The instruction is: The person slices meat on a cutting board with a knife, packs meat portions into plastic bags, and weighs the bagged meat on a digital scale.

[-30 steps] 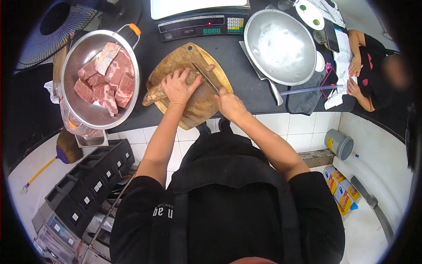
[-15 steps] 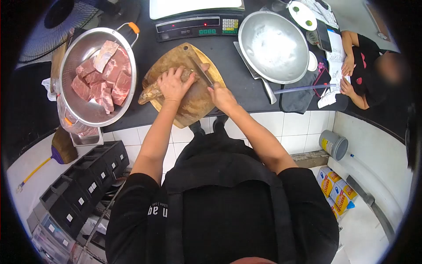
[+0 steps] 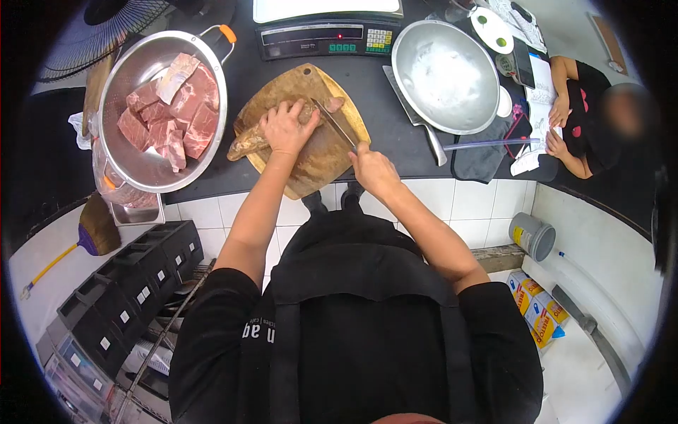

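A long brownish piece of meat lies across the wooden cutting board. My left hand presses down on it and holds it, fingers somewhat spread over the top. In my right hand is the handle of a knife. Its blade slants up and left over the board, against the right end of the meat, just beside my left fingers. A small pinkish end of meat shows on the far side of the blade. Whether it is fully severed, I cannot tell.
Left stands a steel colander with several raw meat chunks. Behind the board is a digital scale. To the right are a metal bowl and a cleaver. A person sits over papers at far right.
My right hand has drawn the knife back toward my body and slightly right. My left hand stays on the meat. The whole view has shifted a little.
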Motion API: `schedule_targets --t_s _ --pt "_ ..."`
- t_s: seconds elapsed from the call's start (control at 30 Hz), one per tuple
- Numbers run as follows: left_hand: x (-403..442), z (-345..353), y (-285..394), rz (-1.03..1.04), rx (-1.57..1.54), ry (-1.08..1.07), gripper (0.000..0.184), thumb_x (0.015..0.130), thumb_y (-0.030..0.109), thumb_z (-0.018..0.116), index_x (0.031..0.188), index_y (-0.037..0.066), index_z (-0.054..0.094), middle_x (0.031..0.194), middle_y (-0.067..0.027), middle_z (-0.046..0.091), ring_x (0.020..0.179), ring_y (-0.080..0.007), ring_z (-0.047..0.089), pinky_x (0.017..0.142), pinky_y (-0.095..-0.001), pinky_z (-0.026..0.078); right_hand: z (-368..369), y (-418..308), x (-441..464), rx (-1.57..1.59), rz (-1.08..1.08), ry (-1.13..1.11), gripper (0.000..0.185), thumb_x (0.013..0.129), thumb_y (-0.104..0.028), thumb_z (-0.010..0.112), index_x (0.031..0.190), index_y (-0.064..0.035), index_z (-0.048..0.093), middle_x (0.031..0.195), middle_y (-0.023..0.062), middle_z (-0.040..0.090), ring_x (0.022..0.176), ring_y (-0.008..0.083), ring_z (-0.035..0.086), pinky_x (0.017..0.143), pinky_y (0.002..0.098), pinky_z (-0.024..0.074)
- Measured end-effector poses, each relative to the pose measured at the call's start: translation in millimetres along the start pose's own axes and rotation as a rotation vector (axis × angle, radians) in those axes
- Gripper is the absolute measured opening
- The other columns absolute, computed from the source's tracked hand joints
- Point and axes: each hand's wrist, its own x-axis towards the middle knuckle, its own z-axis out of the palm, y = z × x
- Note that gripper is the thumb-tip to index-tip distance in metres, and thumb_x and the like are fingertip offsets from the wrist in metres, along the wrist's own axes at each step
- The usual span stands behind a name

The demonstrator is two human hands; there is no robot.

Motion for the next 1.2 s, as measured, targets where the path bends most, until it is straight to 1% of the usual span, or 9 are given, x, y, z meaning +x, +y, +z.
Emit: schedule_targets --t_s 0.2,0.33,0.43,0.63,0.83,0.97,1.03,1.1,1.2 --pt "-2 4 -2 0.042 -0.001 0.035 0.034 0.072 0.05 0.069 0.096 0.026 0.071 0.088 0.0021 0.064 0.08 -0.0231 0.06 0.073 -0.041 0.042 10 -8 32 0.024 -0.009 0.01 0.032 0.097 -0.028 0.045 0.099 0.0039 0.048 0.08 0.0311 0.064 0.079 0.0485 0.064 0.074 0.0553 0.0499" --pt "-3 3 -2 0.049 -0.02 0.053 0.033 0.072 0.05 0.069 0.095 0.026 0.07 0.089 0.003 0.064 0.081 -0.0222 0.06 0.074 -0.0406 0.042 8 -8 26 0.024 -0.012 0.013 0.031 0.097 -0.027 0.045 0.099 0.0037 0.049 0.08 0.0306 0.064 0.08 0.0482 0.063 0.074 0.0547 0.0502" --pt "-1 2 0 0.04 -0.015 0.049 0.032 0.072 0.05 0.068 0.094 0.027 0.07 0.09 0.0032 0.064 0.082 -0.0218 0.06 0.074 -0.0404 0.042 11 -3 21 0.018 0.017 -0.047 0.031 0.097 -0.027 0.046 0.1 0.0035 0.049 0.082 0.0309 0.064 0.082 0.0476 0.063 0.074 0.054 0.0504" --pt "1 1 1 0.033 -0.003 0.016 0.031 0.073 0.05 0.068 0.094 0.028 0.07 0.09 0.0033 0.063 0.083 -0.0215 0.06 0.075 -0.0403 0.041 17 -12 54 0.069 -0.028 0.033 0.032 0.097 -0.027 0.045 0.101 0.0043 0.049 0.083 0.0322 0.063 0.082 0.0479 0.063 0.074 0.0536 0.0503" --pt "-1 5 -2 0.051 -0.04 0.04 0.031 0.073 0.051 0.068 0.094 0.028 0.071 0.089 0.0033 0.063 0.082 -0.0218 0.06 0.074 -0.041 0.041 22 2 25 0.038 0.056 -0.077 0.033 0.098 -0.028 0.044 0.102 0.0049 0.048 0.082 0.032 0.063 0.082 0.0477 0.063 0.074 0.0531 0.0504" --pt "1 8 0 0.039 -0.015 -0.001 0.032 0.073 0.051 0.067 0.095 0.028 0.071 0.089 0.003 0.063 0.082 -0.0219 0.06 0.074 -0.0409 0.042 54 4 75 0.098 -0.018 0.021 0.035 0.097 -0.029 0.045 0.101 0.0057 0.048 0.079 0.0321 0.063 0.079 0.0473 0.064 0.073 0.0539 0.0499" --pt "2 8 -1 0.062 -0.057 0.094 0.029 0.072 0.05 0.067 0.089 0.027 0.071 0.084 -0.0005 0.062 0.077 -0.0235 0.06 0.075 -0.0415 0.042 57 4 90 0.102 -0.066 0.069 0.035 0.097 -0.028 0.045 0.101 0.006 0.048 0.078 0.032 0.063 0.078 0.0473 0.064 0.073 0.0542 0.0497" --pt "-3 6 1 0.044 -0.051 0.049 0.028 0.073 0.049 0.067 0.089 0.027 0.071 0.084 -0.0003 0.063 0.078 -0.0234 0.06 0.076 -0.0417 0.042 53 3 81 0.166 -0.029 0.055 0.034 0.097 -0.028 0.046 0.099 0.0058 0.049 0.078 0.0312 0.063 0.077 0.0475 0.063 0.072 0.0543 0.0495" --pt "4 1 0 0.014 -0.032 0.019 0.028 0.075 0.049 0.066 0.091 0.027 0.071 0.086 0.0005 0.064 0.08 -0.0232 0.06 0.076 -0.0412 0.042 53 16 60 0.122 -0.038 0.072 0.033 0.096 -0.027 0.048 0.097 0.0055 0.05 0.077 0.0311 0.063 0.076 0.0479 0.063 0.071 0.0542 0.0496"
